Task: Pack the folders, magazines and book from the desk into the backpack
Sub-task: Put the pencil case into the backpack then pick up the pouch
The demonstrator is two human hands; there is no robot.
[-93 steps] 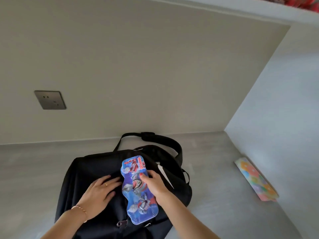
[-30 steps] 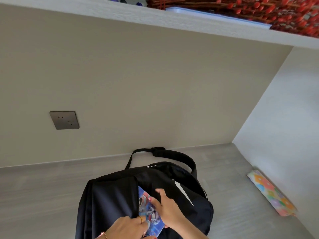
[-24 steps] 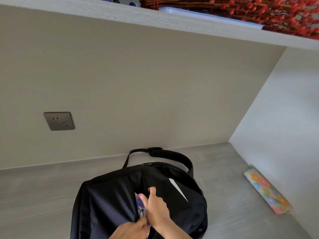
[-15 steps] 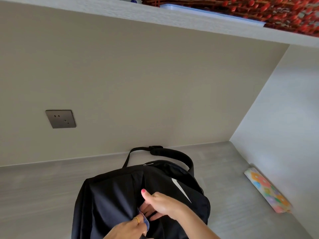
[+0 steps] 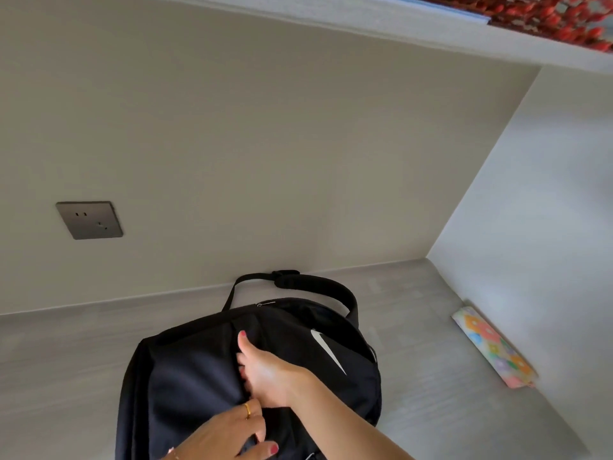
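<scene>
A black backpack [image 5: 185, 376] with a white logo lies on the grey desk [image 5: 66, 360], its strap [image 5: 318, 285] toward the back wall. My right hand [image 5: 268, 376] has its fingers tucked into the slit of the front pocket, thumb pointing up on the outside; the fingers are hidden by the fabric. My left hand [image 5: 229, 433], wearing a gold ring, pinches the pocket's edge just below. The blue cartoon case is out of sight. A flat item with a colourful flower print [image 5: 494, 350] lies on the desk against the right wall.
A grey wall socket [image 5: 89, 220] is on the back wall at left. A shelf [image 5: 365, 18] runs overhead with red berry twigs [image 5: 547, 14] on it. The white side wall [image 5: 547, 210] closes the desk on the right.
The blue cartoon case slid into the backpack's front pocket and vanished. My right hand's fingers followed it in, while my left hand kept hold of the pocket edge.
</scene>
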